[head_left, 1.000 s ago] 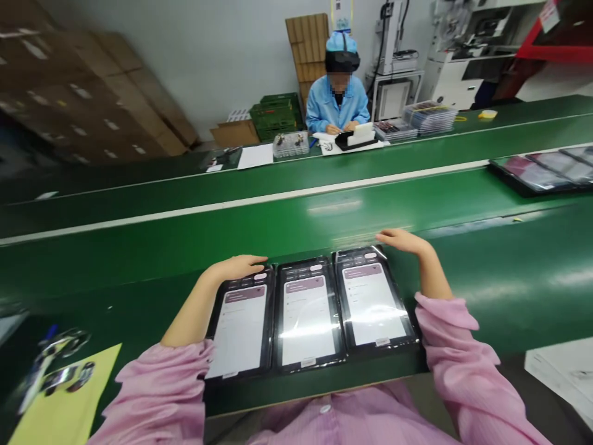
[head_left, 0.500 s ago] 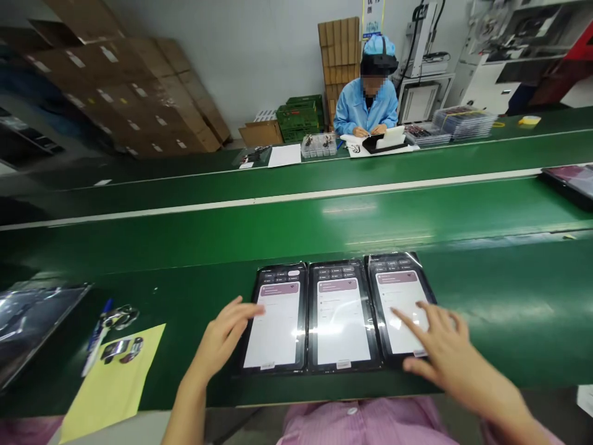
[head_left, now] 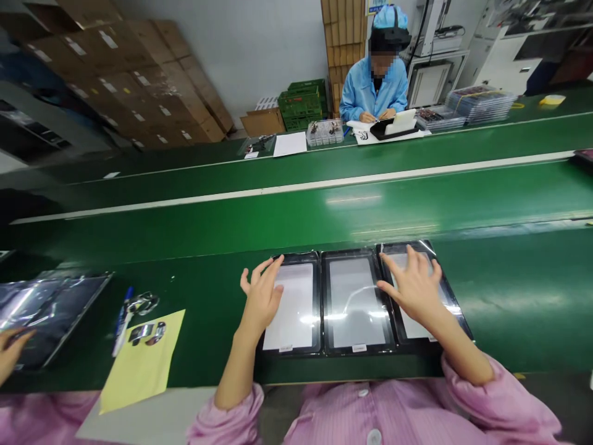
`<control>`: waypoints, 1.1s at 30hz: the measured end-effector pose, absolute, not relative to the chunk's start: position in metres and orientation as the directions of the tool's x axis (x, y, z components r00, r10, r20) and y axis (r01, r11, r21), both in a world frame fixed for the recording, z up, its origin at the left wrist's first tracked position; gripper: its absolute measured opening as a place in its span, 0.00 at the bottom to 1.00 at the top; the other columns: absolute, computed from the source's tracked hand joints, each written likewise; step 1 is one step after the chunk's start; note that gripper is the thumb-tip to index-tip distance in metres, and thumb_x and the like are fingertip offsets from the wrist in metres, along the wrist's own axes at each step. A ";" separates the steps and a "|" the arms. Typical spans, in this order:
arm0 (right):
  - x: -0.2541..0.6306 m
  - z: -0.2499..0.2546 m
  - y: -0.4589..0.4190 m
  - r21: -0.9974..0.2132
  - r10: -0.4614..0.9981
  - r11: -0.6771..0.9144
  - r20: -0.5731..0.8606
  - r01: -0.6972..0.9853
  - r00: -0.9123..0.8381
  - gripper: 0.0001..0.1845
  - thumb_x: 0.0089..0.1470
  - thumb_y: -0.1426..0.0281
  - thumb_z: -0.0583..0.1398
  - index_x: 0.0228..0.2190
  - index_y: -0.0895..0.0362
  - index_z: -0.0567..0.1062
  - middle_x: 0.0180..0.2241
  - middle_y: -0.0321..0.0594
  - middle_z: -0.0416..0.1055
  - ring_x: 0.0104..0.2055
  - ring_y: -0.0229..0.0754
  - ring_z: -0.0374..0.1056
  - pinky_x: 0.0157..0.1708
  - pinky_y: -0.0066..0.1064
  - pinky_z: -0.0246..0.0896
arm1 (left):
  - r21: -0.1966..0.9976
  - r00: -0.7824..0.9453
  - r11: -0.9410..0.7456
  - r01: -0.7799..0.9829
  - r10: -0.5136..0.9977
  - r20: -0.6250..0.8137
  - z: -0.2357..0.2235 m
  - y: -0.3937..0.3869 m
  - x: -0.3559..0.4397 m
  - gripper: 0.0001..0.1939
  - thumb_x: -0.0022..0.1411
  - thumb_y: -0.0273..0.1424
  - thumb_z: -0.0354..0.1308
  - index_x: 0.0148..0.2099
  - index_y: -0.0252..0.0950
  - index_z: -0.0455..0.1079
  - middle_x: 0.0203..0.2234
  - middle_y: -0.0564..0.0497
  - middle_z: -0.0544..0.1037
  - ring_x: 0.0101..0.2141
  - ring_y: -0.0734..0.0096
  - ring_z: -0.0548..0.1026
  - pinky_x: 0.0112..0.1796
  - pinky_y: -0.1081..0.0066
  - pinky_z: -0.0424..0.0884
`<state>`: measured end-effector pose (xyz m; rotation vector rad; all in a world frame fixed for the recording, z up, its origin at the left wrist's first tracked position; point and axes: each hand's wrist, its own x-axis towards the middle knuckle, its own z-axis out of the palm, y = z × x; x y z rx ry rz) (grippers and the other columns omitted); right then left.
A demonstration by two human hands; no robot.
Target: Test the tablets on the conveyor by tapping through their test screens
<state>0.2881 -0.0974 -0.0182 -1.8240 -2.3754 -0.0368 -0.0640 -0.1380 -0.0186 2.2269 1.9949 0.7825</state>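
Observation:
Three tablets with black borders and pale, blank screens lie side by side on the green bench. My left hand (head_left: 263,290) is over the upper left part of the left tablet (head_left: 291,315), fingers spread, one fingertip near its top edge. Between the hands lies the middle tablet (head_left: 354,303), with a small white label at its lower edge. Above the right tablet (head_left: 416,327) is my right hand (head_left: 414,281), fingers apart and covering much of the screen. Neither hand grips anything; whether the fingertips touch the glass I cannot tell.
At the left, another person's hand (head_left: 13,349) rests by a dark film-covered panel (head_left: 60,309). Nearby lie a yellow sheet (head_left: 143,368) and a blue pen (head_left: 125,309). Across the green belt (head_left: 278,216), a person in blue (head_left: 375,93) sits near stacked clear trays (head_left: 482,105).
Both hands have moved up toward the tablets' top edges. The screens have gone from showing menus and a pink banner to plain pale. Another person's hand has appeared at the left.

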 end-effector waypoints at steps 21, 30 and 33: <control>0.296 -0.044 -0.149 -0.078 0.910 0.388 0.189 0.918 -0.369 0.26 0.61 0.50 0.58 0.58 0.43 0.68 0.66 0.51 0.45 0.63 0.64 0.45 0.59 0.64 0.36 | 0.251 0.049 -0.169 0.953 0.905 0.423 -0.046 -0.200 -0.046 0.29 0.71 0.45 0.35 0.69 0.45 0.54 0.54 0.43 0.75 0.53 0.51 0.71 0.60 0.46 0.38; 0.384 -0.051 -0.152 -0.061 0.979 0.032 0.201 0.998 -0.019 0.23 0.65 0.54 0.48 0.55 0.46 0.70 0.64 0.51 0.43 0.60 0.67 0.48 0.52 0.75 0.42 | 0.287 -0.162 0.039 0.957 0.894 0.418 -0.050 -0.210 -0.055 0.27 0.70 0.42 0.35 0.67 0.47 0.55 0.54 0.42 0.74 0.52 0.47 0.71 0.59 0.40 0.41; 0.399 -0.052 -0.155 -0.136 0.970 -0.005 0.240 0.991 0.037 0.27 0.65 0.52 0.45 0.56 0.51 0.69 0.62 0.54 0.47 0.58 0.65 0.52 0.53 0.70 0.47 | 0.323 -0.294 0.167 0.931 0.868 0.399 -0.051 -0.210 -0.063 0.26 0.70 0.42 0.38 0.66 0.46 0.58 0.56 0.41 0.72 0.54 0.45 0.69 0.57 0.37 0.47</control>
